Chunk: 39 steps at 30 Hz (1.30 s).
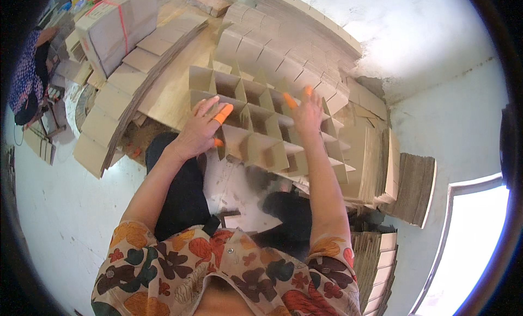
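Well, from where I stood, the left hand [199,132], fingers spread, was at the left side of a grid of brown interlocking cardboard dividers [260,119]; the right hand [309,114] bent its fingers over the right part. I couldn't tell whether either gripped it. Orange finger covers [223,114] showed on both. Overlapping slotted cardboard sheets [117,101] lay left, and a red-strapped, pale brown carton [106,41] stood far left.

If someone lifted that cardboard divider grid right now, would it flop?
The cardboard divider grid looks light for its size: thin panels around open cells. It may skew or fold sideways, since its crossing strips seem merely slotted together. It probably won't roll, given its wide, boxy outline.
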Available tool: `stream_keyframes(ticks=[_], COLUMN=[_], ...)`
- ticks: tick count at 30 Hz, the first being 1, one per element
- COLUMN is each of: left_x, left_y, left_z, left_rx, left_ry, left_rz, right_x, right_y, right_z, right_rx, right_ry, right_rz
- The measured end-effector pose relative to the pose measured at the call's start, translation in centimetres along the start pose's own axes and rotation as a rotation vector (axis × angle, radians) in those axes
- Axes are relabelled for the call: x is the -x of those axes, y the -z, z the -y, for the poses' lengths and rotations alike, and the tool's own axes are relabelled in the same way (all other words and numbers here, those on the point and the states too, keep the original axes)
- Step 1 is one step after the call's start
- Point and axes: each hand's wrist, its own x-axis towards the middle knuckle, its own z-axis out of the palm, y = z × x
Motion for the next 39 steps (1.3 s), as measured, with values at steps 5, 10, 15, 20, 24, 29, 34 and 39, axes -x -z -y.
stream_keyframes(ticks=[5,10,15,20,24,29,34,39], left_x=[-5.3,-10.5,-12.2,-8.8,-2.0,1.5,5.4,8.8], left_y=[-1.6,-4.9,-4.3,4.3,9.0,10.2,5.8,9.2], left_z=[2.4,6.2,5.9,1.6,5.0,11.6,18.6,19.9], left_rx=[-0.024,0.007,-0.073,-0.238,-0.619,-0.851,-0.826,-0.837], left_ry=[-0.014,-0.170,-0.126,-0.397,-0.096,0.343,0.614,0.656], left_rz=[0.130,0.341,0.608,0.131,-0.131,-0.140,0.100,0.324], right_x=[-0.6,6.5,5.2,1.0,-2.1,-2.2,-1.1,-0.3], right_y=[2.3,3.7,2.1,11.7,23.1,30.1,31.3,31.2], right_z=[-2.1,1.9,0.6,1.4,4.4,4.9,4.5,3.5], right_rx=[-0.383,-0.642,-0.578,-0.557,-1.833,-2.386,-2.435,-2.509], right_ry=[-0.222,0.144,0.173,0.314,0.392,0.596,0.540,0.503], right_rz=[0.958,0.698,0.786,0.179,0.502,0.670,0.593,0.516])
